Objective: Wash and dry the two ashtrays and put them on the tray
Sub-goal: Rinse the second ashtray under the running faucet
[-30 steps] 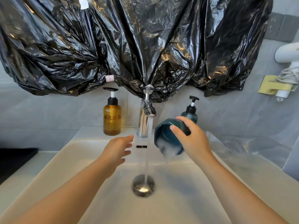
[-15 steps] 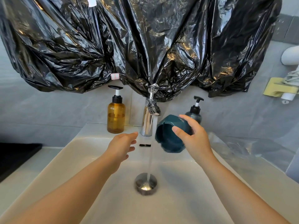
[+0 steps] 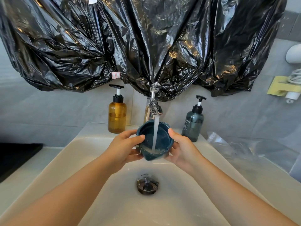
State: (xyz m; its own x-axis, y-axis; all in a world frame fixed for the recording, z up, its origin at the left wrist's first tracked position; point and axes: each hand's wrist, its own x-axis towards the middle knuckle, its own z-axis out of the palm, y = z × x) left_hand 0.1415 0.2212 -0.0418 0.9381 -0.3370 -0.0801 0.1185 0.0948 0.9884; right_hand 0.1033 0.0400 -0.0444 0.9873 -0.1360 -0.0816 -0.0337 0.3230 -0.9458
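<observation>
A dark teal ashtray (image 3: 162, 136) is held over the white sink (image 3: 84, 154), its opening tilted toward me. Water from the chrome tap (image 3: 154, 105) runs straight into it and foams at the lower inner edge. My left hand (image 3: 123, 149) grips its left side, thumb on the rim. My right hand (image 3: 182, 150) grips the right side, thumb over the rim. I see only this one ashtray, and no tray.
An amber pump bottle (image 3: 117, 116) stands left of the tap and a dark green one (image 3: 193, 124) right of it. Black plastic sheeting (image 3: 146, 46) hangs above. The drain (image 3: 147, 185) lies below the hands. Clear plastic wrap (image 3: 244, 149) lies on the right counter.
My right hand swung the ashtray left under the running water and turned its opening up. My left hand came in and took hold of its left side.
</observation>
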